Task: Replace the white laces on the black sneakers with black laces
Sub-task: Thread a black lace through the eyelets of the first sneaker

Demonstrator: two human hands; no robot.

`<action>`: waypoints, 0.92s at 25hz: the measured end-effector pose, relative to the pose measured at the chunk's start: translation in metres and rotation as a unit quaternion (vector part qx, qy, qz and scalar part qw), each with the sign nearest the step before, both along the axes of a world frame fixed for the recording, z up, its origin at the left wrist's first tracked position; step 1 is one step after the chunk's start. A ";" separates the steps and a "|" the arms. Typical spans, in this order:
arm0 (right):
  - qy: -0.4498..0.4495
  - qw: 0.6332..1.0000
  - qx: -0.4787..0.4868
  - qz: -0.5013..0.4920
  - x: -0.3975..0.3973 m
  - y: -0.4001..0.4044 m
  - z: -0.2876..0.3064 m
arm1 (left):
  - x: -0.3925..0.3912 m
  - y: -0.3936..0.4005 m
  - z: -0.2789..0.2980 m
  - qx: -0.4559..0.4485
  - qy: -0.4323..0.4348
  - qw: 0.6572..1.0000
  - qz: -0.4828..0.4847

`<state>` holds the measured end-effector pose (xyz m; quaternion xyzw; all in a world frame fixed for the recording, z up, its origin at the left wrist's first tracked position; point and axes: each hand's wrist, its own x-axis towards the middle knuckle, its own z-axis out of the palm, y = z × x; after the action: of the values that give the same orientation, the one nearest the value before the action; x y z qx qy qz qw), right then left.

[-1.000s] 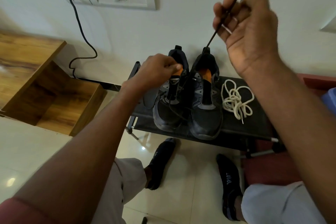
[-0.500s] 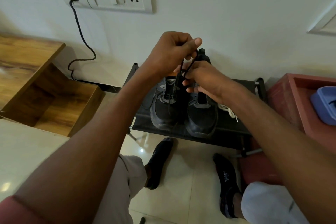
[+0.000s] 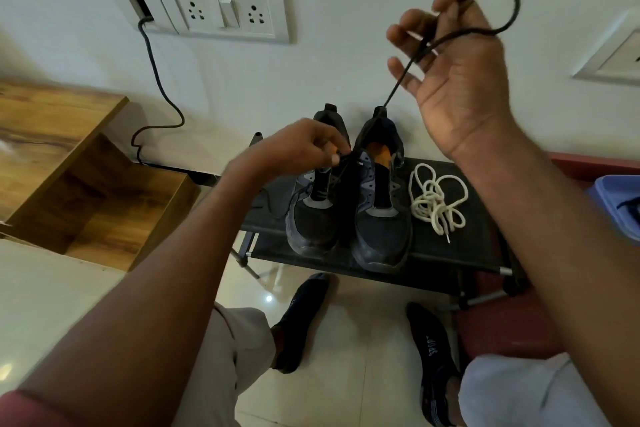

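Pale glossy floor tiles (image 3: pixel 52 305) fill the near ground, with two feet in dark socks (image 3: pixel 301 319) planted on them below grey trouser legs. Just beyond the feet stands a low black rack (image 3: pixel 460 253), and on its top the two sneakers (image 3: pixel 379 218) sit side by side, toes toward the person, touching or nearly so. To their right on the same shelf lies the white lace (image 3: pixel 437 198) in a loose tangle, close beside the right shoe but apart from it.

Over the left shoe's throat, the left hand (image 3: pixel 294 149) is curled, fingertips pinching the black lace (image 3: pixel 398 83) near the eyelets; exactly which eyelet cannot be told. From there the lace runs up taut to the right hand (image 3: pixel 453 70), raised well above the shoes. Its thumb and forefinger pinch the lace, which loops out past the hand, while the other fingers spread loosely.

At right, a red bin (image 3: pixel 502 336) stands against the rack, with a blue tub (image 3: pixel 616 198) at the frame's edge. At left is a wooden unit (image 3: pixel 86 191). Behind all stands the white wall, carrying a socket plate (image 3: pixel 225 11) from which a dark cable (image 3: pixel 159 80) hangs down to the floor.
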<state>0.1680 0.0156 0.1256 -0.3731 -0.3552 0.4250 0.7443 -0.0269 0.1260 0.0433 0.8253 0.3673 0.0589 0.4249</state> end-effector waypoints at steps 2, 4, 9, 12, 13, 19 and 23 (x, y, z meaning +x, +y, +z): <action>-0.020 1.000 -0.010 0.004 0.003 -0.002 0.005 | 0.003 -0.005 0.001 -0.003 0.050 0.998 -0.034; -0.229 0.963 -0.138 -0.024 -0.005 0.001 -0.019 | 0.007 -0.006 0.002 0.060 0.059 0.996 0.019; -0.642 0.693 -0.317 0.076 -0.037 0.000 -0.116 | 0.003 0.000 -0.006 0.156 0.133 0.973 0.105; -0.693 0.640 -0.328 0.058 -0.044 -0.002 -0.133 | 0.001 -0.001 -0.013 0.136 0.137 0.977 0.085; -0.675 0.661 -0.323 0.048 -0.042 0.000 -0.129 | 0.001 -0.001 -0.013 0.135 0.138 0.978 0.080; -0.551 0.784 -0.284 -0.017 -0.026 0.008 -0.079 | -0.010 0.009 -0.017 0.127 0.170 0.975 0.062; -0.530 0.772 -0.346 0.055 -0.031 0.005 -0.094 | -0.012 0.002 -0.024 0.103 0.233 0.967 -0.006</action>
<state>0.1368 0.0206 0.0311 -0.7515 -0.5422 0.2943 0.2337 -0.0394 0.1281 0.0196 0.8575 0.4435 -0.1000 0.2410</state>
